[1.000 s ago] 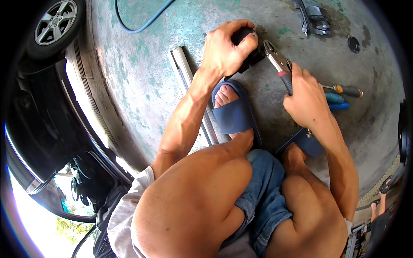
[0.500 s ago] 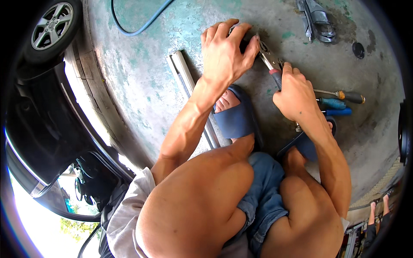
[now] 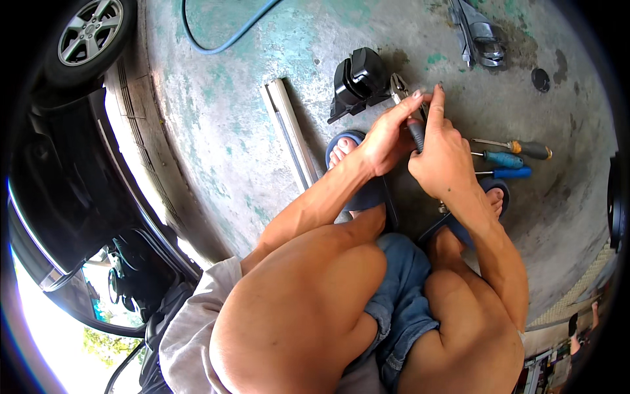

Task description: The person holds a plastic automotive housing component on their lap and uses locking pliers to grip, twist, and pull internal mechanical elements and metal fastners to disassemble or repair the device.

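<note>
My right hand (image 3: 441,154) is closed around the dark handle of a pair of pliers (image 3: 398,88), its index finger stretched along them. The metal jaws point away from me, up and to the left. Against the pliers from the left side is my left hand (image 3: 387,139), closed about them near the pivot; some of its fingers are hidden underneath. Just beyond the jaws a black plastic part (image 3: 357,82) with a ridged, two-lobed shape rests on the concrete floor. No hand touches it.
Right of my right hand lie an orange-and-grey-handled screwdriver (image 3: 530,150), a teal-handled screwdriver (image 3: 504,159) and a blue-handled screwdriver (image 3: 512,173). A long metal strip (image 3: 289,131) lies left of my foot. Farther off are a grey plastic piece (image 3: 482,36), a black disc (image 3: 541,80) and a blue hose (image 3: 226,46). A car wheel (image 3: 90,33) stands far left.
My left hand has let go of the black plastic part and come back toward me, onto the pliers. The part now stands in full view. My right hand has shifted slightly left and nearer.
</note>
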A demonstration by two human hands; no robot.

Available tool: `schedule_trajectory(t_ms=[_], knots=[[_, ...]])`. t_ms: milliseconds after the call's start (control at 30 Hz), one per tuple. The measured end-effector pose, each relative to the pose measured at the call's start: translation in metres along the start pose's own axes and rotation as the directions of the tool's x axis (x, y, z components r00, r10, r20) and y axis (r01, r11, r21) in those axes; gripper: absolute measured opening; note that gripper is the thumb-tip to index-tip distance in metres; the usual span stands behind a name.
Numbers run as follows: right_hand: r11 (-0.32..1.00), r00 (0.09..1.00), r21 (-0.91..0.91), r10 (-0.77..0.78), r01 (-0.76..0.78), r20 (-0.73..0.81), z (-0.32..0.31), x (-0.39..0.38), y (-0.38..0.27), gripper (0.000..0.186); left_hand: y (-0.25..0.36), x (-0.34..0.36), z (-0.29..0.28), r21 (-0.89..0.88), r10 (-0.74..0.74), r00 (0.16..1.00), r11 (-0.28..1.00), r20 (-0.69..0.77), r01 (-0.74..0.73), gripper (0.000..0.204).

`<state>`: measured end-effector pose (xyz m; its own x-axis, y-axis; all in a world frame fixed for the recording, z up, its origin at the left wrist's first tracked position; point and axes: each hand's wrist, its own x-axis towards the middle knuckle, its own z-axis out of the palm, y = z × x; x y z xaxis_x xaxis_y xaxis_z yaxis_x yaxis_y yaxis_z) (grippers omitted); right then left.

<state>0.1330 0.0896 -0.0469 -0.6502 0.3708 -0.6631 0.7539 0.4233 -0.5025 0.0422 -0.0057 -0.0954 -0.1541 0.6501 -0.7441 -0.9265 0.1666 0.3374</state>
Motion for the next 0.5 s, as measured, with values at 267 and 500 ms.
schedule_trajectory(t_ms=[267,500], knots=[[0.995,0.987,0.072,-0.061,0.072,-0.149,0.007,-0.010,0.005,0.112,-0.013,0.023,0.010,-0.166,0.056,0.997,0.984,-0.059,-0.065,0.014],[0.962,0.915,-0.014,-0.263,0.272,-0.305,0.013,-0.024,0.020,0.107,-0.006,0.022,0.004,-0.104,0.349,0.935,0.934,0.068,-0.341,0.019]])
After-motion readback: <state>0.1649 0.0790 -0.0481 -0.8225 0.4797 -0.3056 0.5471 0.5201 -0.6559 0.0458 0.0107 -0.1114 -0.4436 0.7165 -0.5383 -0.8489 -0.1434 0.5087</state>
